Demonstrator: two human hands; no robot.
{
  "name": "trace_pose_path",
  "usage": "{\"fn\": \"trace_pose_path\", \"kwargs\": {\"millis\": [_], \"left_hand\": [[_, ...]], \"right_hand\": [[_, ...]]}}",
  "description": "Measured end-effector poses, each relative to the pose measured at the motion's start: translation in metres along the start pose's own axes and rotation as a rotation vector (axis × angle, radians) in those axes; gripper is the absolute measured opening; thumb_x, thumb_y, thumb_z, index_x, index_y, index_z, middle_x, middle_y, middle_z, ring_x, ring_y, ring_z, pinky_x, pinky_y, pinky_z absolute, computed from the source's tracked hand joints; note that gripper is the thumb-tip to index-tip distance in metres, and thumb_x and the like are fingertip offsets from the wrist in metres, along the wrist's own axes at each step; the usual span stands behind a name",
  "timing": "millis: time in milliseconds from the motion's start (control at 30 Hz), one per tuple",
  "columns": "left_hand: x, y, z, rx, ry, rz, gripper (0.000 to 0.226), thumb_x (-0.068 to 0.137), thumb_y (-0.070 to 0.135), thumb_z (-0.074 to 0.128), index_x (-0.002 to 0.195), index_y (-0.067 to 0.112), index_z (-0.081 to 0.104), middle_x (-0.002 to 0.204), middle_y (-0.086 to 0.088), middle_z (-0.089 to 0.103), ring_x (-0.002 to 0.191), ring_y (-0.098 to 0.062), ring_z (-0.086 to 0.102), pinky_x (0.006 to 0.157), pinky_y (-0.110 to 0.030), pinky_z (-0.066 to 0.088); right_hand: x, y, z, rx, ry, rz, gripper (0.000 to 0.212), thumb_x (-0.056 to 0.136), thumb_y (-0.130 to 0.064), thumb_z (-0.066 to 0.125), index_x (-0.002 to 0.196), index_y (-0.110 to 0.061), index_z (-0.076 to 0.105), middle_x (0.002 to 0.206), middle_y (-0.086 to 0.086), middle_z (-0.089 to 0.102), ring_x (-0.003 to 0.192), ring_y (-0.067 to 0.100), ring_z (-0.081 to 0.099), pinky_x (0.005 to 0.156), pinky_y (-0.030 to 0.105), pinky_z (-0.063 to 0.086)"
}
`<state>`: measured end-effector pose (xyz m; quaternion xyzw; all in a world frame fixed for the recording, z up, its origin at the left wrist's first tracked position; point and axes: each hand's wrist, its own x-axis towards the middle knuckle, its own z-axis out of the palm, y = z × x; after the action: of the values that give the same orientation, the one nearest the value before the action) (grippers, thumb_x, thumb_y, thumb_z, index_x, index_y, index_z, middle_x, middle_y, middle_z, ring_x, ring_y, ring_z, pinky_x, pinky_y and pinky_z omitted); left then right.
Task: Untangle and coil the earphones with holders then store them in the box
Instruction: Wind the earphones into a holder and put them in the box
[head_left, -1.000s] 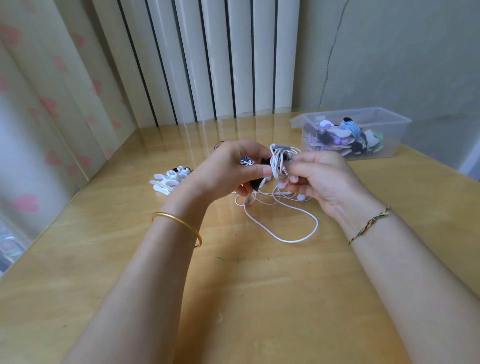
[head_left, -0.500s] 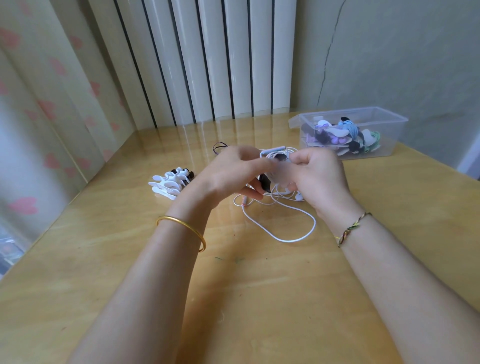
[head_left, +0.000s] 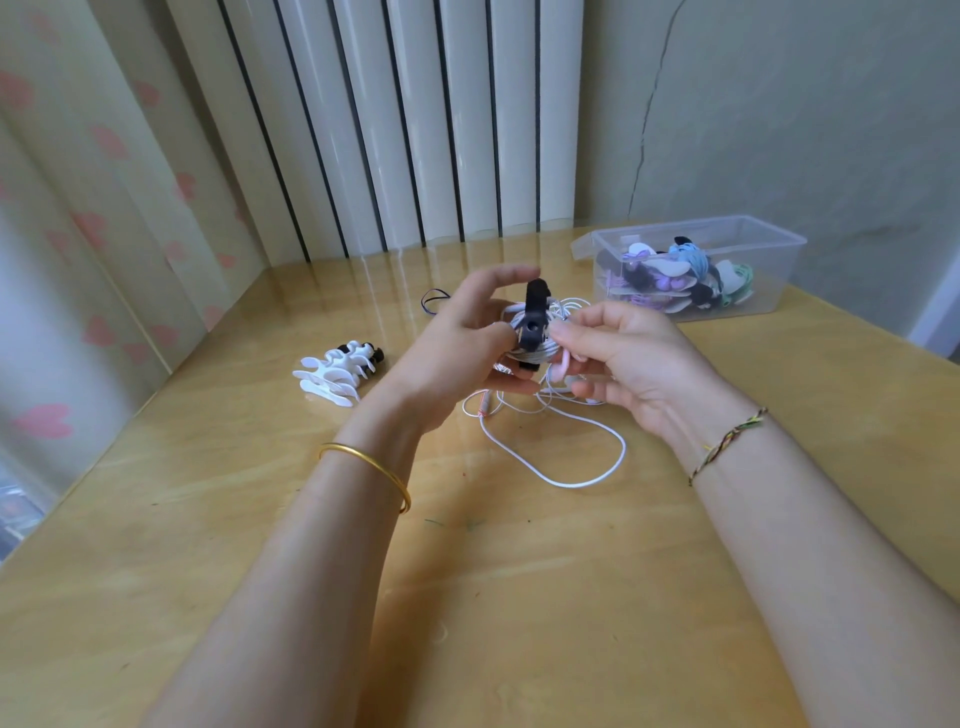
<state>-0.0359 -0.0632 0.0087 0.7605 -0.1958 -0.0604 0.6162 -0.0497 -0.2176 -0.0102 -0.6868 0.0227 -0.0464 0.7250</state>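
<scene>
My left hand (head_left: 462, 338) holds a black holder (head_left: 535, 322) upright above the table, with white earphone cord coiled round its middle. My right hand (head_left: 618, 358) is just to its right and pinches the white cord beside the coil. More white earphone cord (head_left: 566, 457) lies in loose loops on the wooden table (head_left: 467, 597) under both hands. The clear plastic box (head_left: 763, 270) stands at the back right with several coiled earphones on holders inside.
A pile of white and black spare holders (head_left: 337, 374) lies to the left of my hands. A small dark cord loop (head_left: 434, 300) sits behind my left hand. Curtain and vertical blinds border the table's left and back edges.
My hands have drawn slightly apart, so the black holder with its cord coil now shows upright between them. My left index finger has lifted off it.
</scene>
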Motion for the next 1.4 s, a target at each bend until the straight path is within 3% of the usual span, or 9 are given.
{"fn": "trace_pose_path", "kwargs": {"millis": [133, 233, 367, 633, 1000, 1067, 1133, 1267, 1400], "left_hand": [[0.000, 0.004, 0.003, -0.104, -0.020, -0.143, 0.038, 0.095, 0.006, 0.040, 0.125, 0.025, 0.054, 0.102, -0.007, 0.064, 0.070, -0.024, 0.063, 0.074, -0.045, 0.059], [-0.001, 0.001, 0.005, -0.030, 0.051, -0.130, 0.027, 0.099, 0.024, 0.047, 0.125, 0.024, 0.056, 0.102, -0.003, 0.064, 0.067, -0.017, 0.068, 0.061, -0.036, 0.060], [0.001, -0.006, 0.006, 0.003, 0.197, -0.066, 0.016, 0.098, 0.020, 0.049, 0.102, 0.017, 0.064, 0.098, -0.009, 0.064, 0.062, -0.017, 0.068, 0.056, -0.036, 0.060], [0.009, -0.011, 0.008, -0.008, 0.410, 0.017, 0.010, 0.095, 0.012, 0.052, 0.090, 0.009, 0.061, 0.092, -0.016, 0.061, 0.071, -0.026, 0.065, 0.049, -0.034, 0.058], [0.022, -0.024, 0.010, -0.005, 0.664, 0.026, 0.017, 0.092, 0.017, 0.054, 0.076, 0.025, 0.053, 0.081, -0.004, 0.062, 0.086, -0.033, 0.066, 0.075, -0.053, 0.055], [0.023, -0.024, 0.010, -0.042, 0.688, 0.022, 0.019, 0.093, 0.016, 0.053, 0.077, 0.025, 0.051, 0.081, -0.003, 0.062, 0.087, -0.032, 0.066, 0.074, -0.052, 0.056], [0.022, -0.024, 0.013, -0.053, 0.680, 0.032, 0.019, 0.093, 0.016, 0.052, 0.078, 0.025, 0.049, 0.084, -0.005, 0.062, 0.084, -0.030, 0.066, 0.074, -0.051, 0.057], [0.019, -0.018, 0.026, -0.126, 0.570, 0.027, 0.019, 0.097, 0.013, 0.048, 0.081, 0.023, 0.046, 0.079, -0.005, 0.061, 0.065, -0.022, 0.062, 0.064, -0.041, 0.058], [0.019, -0.014, 0.033, -0.211, 0.501, 0.007, 0.014, 0.097, 0.012, 0.049, 0.085, 0.020, 0.047, 0.083, -0.007, 0.064, 0.063, -0.020, 0.062, 0.058, -0.031, 0.056]], "right_hand": [[-0.001, 0.000, 0.003, -0.028, 0.023, -0.053, 0.018, 0.085, -0.007, 0.066, 0.076, -0.012, 0.052, 0.065, 0.013, 0.056, 0.043, 0.015, 0.052, 0.050, 0.026, 0.049], [-0.004, 0.002, 0.009, -0.061, -0.019, -0.086, 0.017, 0.086, -0.006, 0.065, 0.075, -0.011, 0.053, 0.061, 0.011, 0.055, 0.041, 0.012, 0.053, 0.050, 0.027, 0.053], [-0.007, 0.003, 0.014, -0.025, -0.031, -0.074, 0.011, 0.090, -0.012, 0.061, 0.079, -0.012, 0.063, 0.068, 0.006, 0.061, 0.048, 0.009, 0.059, 0.054, 0.026, 0.056], [-0.006, 0.003, 0.016, 0.151, 0.020, -0.028, 0.014, 0.087, 0.000, 0.062, 0.075, -0.008, 0.062, 0.063, 0.006, 0.060, 0.051, 0.009, 0.057, 0.055, 0.024, 0.056], [-0.006, 0.013, 0.034, -0.318, 0.192, -0.339, 0.019, 0.083, 0.002, 0.061, 0.070, -0.012, 0.060, 0.071, 0.008, 0.066, 0.064, 0.022, 0.068, 0.063, 0.034, 0.059], [-0.008, 0.012, 0.037, -0.451, 0.218, -0.418, 0.009, 0.079, -0.010, 0.068, 0.072, -0.005, 0.065, 0.075, 0.011, 0.068, 0.072, 0.023, 0.066, 0.070, 0.037, 0.055], [-0.009, 0.013, 0.038, -0.579, 0.259, -0.447, 0.022, 0.075, -0.025, 0.074, 0.075, -0.004, 0.067, 0.080, 0.010, 0.066, 0.076, 0.022, 0.062, 0.073, 0.035, 0.051], [-0.003, 0.012, 0.025, -0.627, 0.344, -0.384, 0.018, 0.081, -0.019, 0.067, 0.072, -0.004, 0.065, 0.071, 0.012, 0.066, 0.067, 0.027, 0.062, 0.065, 0.039, 0.052], [-0.002, 0.006, 0.014, -0.216, 0.180, -0.132, 0.020, 0.092, -0.009, 0.057, 0.072, -0.007, 0.060, 0.059, 0.008, 0.059, 0.041, 0.009, 0.059, 0.039, 0.021, 0.048]]}}
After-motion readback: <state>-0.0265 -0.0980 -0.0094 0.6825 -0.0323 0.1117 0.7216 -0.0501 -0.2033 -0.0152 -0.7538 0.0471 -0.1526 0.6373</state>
